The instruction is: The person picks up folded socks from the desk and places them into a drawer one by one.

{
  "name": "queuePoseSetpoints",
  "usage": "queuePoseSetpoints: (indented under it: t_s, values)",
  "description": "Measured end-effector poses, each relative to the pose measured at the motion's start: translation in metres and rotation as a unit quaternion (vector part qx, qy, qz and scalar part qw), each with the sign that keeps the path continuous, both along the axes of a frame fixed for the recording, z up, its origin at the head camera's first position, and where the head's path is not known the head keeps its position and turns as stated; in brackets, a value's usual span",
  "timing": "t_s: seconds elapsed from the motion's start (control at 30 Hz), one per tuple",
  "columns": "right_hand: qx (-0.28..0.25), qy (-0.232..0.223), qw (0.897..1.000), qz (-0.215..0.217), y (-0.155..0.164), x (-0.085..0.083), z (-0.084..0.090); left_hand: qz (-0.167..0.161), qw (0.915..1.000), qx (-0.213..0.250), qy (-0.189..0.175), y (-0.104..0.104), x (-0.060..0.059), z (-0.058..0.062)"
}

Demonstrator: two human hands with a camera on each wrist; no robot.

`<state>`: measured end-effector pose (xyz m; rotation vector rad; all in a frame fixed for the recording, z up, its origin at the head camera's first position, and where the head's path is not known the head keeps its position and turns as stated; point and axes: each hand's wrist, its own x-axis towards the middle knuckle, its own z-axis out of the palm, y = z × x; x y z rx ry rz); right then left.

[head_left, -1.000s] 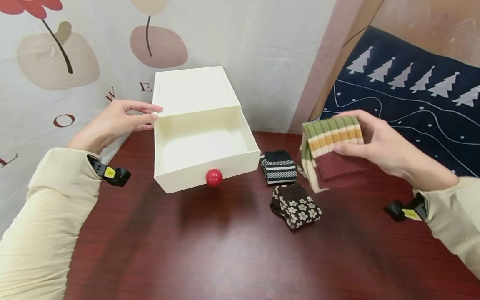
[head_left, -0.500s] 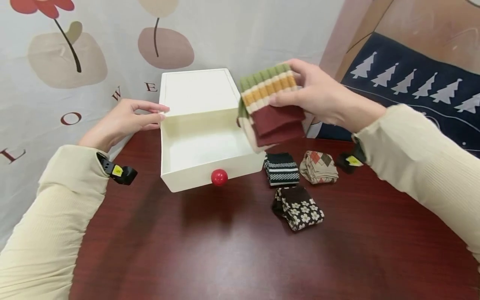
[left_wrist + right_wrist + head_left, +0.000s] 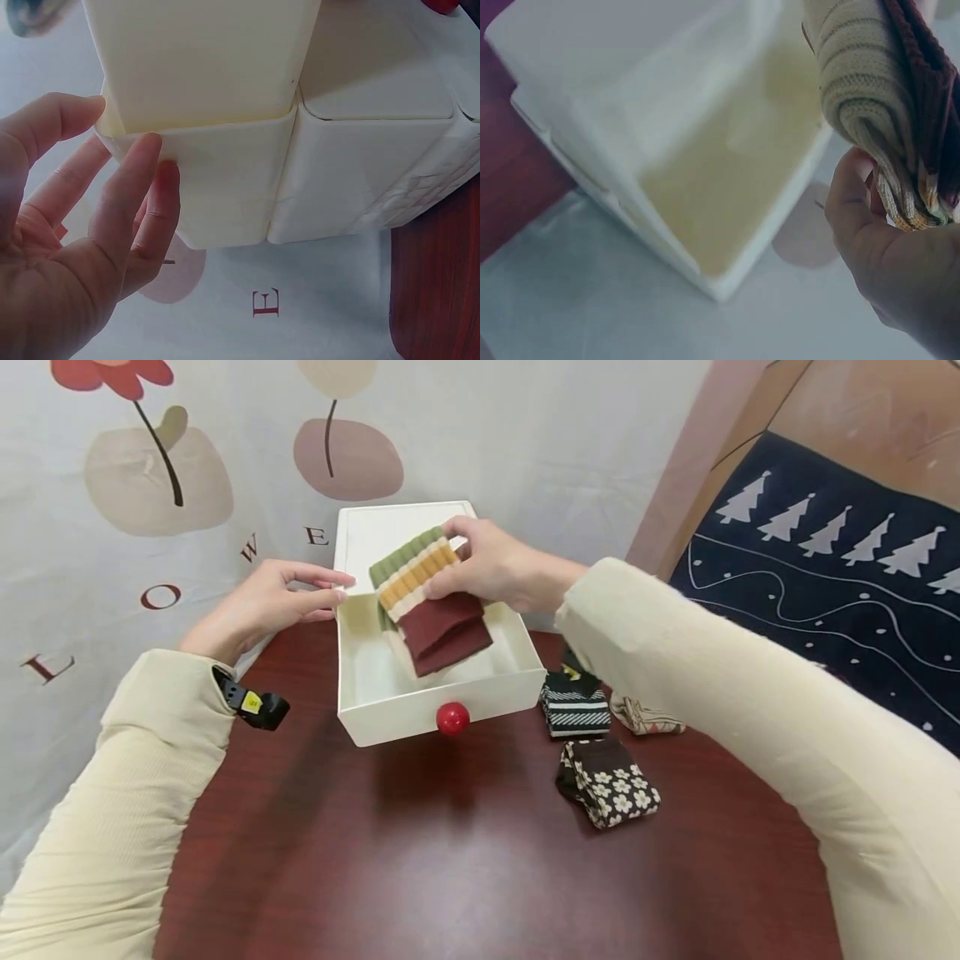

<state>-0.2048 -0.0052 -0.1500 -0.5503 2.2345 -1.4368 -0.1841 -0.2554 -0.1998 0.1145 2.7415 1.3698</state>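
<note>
My right hand [image 3: 487, 568] grips a folded pair of socks [image 3: 427, 602] banded green, yellow, cream and maroon, holding it just above the open cream drawer [image 3: 360, 693]. In the right wrist view the socks [image 3: 885, 105] hang over the drawer's empty inside [image 3: 727, 172]. The drawer has a red knob [image 3: 453, 718] on its front. My left hand [image 3: 277, 602] rests with straight fingers against the left side of the cream drawer box [image 3: 367, 531]; in the left wrist view its fingers [image 3: 135, 202] touch the box corner [image 3: 225, 187].
Three more folded sock pairs lie on the dark red table [image 3: 450, 860] right of the drawer: black striped [image 3: 573, 710], brown with white flowers [image 3: 609, 781], and an argyle one [image 3: 645, 718] partly hidden by my sleeve. A flower-print cloth [image 3: 150, 485] hangs behind.
My right hand has carried the striped socks leftward from above the table's right side to over the open drawer and lowered them. The left hand has stayed on the box.
</note>
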Motion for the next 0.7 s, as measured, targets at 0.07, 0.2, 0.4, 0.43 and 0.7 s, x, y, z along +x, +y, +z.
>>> queuePoseSetpoints:
  t_s: [0.07, 0.2, 0.4, 0.43, 0.7]
  values:
    - [0.005, -0.007, 1.0, 0.002, -0.009, 0.001, -0.006, 0.0, 1.0, -0.005, 0.0, 0.0, 0.0, 0.0]
    - [0.019, -0.015, 1.0, 0.009, -0.022, 0.002, -0.014, -0.001, 1.0, -0.009, 0.001, -0.001, 0.0, 0.0]
    - [0.073, -0.042, 0.996, 0.031, -0.033, 0.004, -0.021, 0.001, 0.9999, -0.011, -0.003, 0.001, 0.0, 0.0]
    - [0.081, -0.048, 0.995, 0.034, -0.034, 0.004, -0.021, 0.001, 1.0, -0.008, -0.004, 0.001, 0.0, 0.001]
    - [0.096, -0.089, 0.99, 0.048, -0.041, 0.005, -0.024, 0.001, 0.9999, -0.005, -0.011, 0.0, 0.0, 0.001]
